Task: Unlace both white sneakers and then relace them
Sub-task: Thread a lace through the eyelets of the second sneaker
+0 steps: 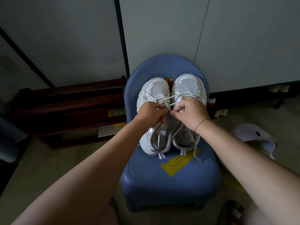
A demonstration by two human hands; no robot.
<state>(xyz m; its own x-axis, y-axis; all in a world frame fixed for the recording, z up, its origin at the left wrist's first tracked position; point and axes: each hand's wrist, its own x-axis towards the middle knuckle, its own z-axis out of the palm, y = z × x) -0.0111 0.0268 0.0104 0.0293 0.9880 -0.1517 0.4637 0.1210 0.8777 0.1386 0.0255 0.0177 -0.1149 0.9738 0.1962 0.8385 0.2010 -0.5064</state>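
right hand (191,112) on lace (164,99), eyelets hidden

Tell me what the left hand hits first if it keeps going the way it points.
Most likely the white lace stretched just beyond the left hand, then the mesh toe of the right sneaker. The right hand is close beside that line; depth is unclear.

The left hand (151,113) and right hand (190,111) hide the middle of both sneakers (155,90). A brown thing (168,82) between the toes is mostly hidden; the insole lettering (155,137) is unreadable.
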